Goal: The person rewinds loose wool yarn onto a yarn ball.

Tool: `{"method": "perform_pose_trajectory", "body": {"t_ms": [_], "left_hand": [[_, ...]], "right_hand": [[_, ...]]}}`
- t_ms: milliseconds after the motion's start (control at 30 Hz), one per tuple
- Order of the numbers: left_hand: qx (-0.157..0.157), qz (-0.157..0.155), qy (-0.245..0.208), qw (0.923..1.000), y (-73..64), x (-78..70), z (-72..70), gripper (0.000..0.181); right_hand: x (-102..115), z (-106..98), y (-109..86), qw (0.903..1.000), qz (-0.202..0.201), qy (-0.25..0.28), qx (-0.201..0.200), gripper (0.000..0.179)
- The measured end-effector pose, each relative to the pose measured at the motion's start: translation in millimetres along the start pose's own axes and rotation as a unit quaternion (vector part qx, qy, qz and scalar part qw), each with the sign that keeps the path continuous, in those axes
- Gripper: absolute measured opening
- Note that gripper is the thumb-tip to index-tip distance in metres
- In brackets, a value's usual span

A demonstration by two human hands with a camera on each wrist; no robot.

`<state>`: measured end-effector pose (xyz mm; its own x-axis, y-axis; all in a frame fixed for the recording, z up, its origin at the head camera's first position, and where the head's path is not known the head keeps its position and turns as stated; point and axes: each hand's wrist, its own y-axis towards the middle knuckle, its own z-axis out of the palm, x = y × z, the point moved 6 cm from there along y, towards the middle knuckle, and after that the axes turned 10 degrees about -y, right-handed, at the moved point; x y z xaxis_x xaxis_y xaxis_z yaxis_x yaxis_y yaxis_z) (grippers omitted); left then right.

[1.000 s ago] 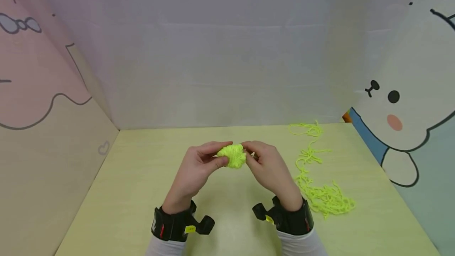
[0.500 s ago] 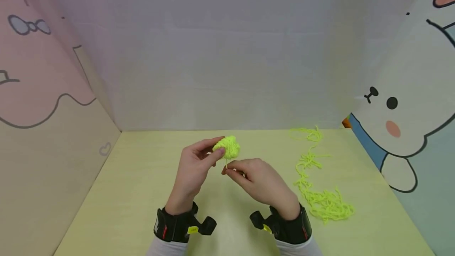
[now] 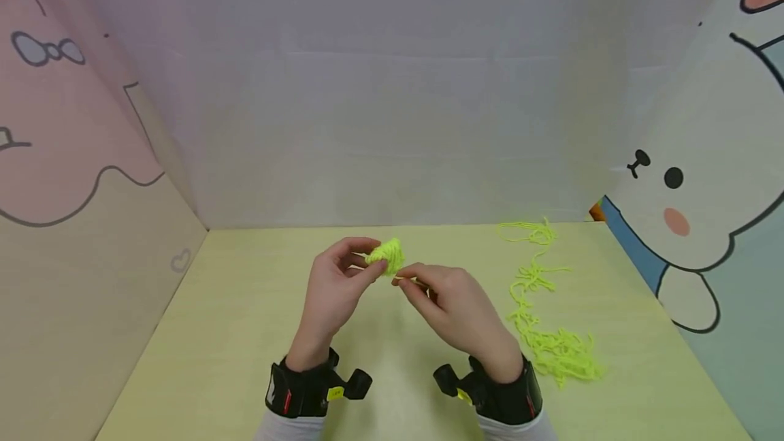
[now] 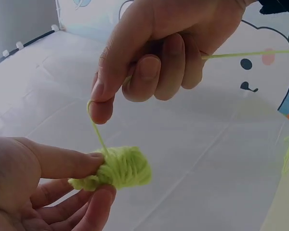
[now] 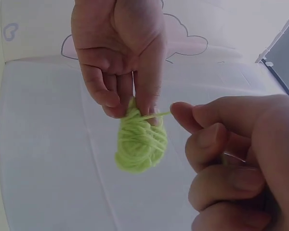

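Note:
My left hand (image 3: pixel 333 288) pinches a small wound ball of neon yellow-green yarn (image 3: pixel 389 255) at one end, between thumb and fingers, raised over the table. Close to the ball's right side, my right hand (image 3: pixel 456 305) pinches a strand of the same yarn (image 4: pixel 97 132) between thumb and index finger. In the left wrist view that strand runs taut from the ball to the right fingertips and leaves the curled fingers toward the right. The right wrist view shows the wound layers of the ball (image 5: pixel 140 144) hanging below the left fingertips.
A loose trail of yarn (image 3: pixel 529 281) lies along the right side of the table (image 3: pixel 245 332), ending in a tangled heap (image 3: pixel 563 354) nearer the front. Behind stands a pale sheet wall (image 3: pixel 392 121); printed panels with cartoon figures flank both sides.
The right hand moved from beside the ball to below it, drawing out a strand, then rose back to its right side. The left hand shifted slightly left and turned the ball.

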<state>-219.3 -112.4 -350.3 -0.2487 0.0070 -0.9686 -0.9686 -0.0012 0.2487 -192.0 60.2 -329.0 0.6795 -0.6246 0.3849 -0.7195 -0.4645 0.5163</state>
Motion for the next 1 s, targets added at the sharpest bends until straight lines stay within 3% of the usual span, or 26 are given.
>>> {"method": "perform_pose_trajectory", "body": {"t_ms": [167,400,533,800,1000], "left_hand": [[0.044,-0.004,0.007,0.999,0.8,8.2,0.5,0.027],[0.132,-0.034,-0.034,0.9901,-5.1,10.3,5.8,0.03],[0.155,-0.028,-0.046,0.9865,-5.9,8.0,8.4,0.022],[0.188,0.001,-0.015,0.982,-9.9,3.5,10.5,0.015],[0.211,0.008,-0.014,0.9773,-11.9,1.6,13.0,0.013]], "right_hand": [[-1.3,-8.4,-0.7,0.9993,-0.004,-0.001,-0.037,0.009],[-7.2,-12.8,-5.0,0.9984,0.006,0.009,-0.056,0.01],[-9.7,-16.7,-6.4,0.9974,0.009,0.018,-0.07,0.01],[-9.2,-21.8,-6.1,0.9947,0.005,0.053,-0.088,0.011],[-12.2,-24.4,-5.8,0.9933,0.008,0.049,-0.104,0.012]]}}
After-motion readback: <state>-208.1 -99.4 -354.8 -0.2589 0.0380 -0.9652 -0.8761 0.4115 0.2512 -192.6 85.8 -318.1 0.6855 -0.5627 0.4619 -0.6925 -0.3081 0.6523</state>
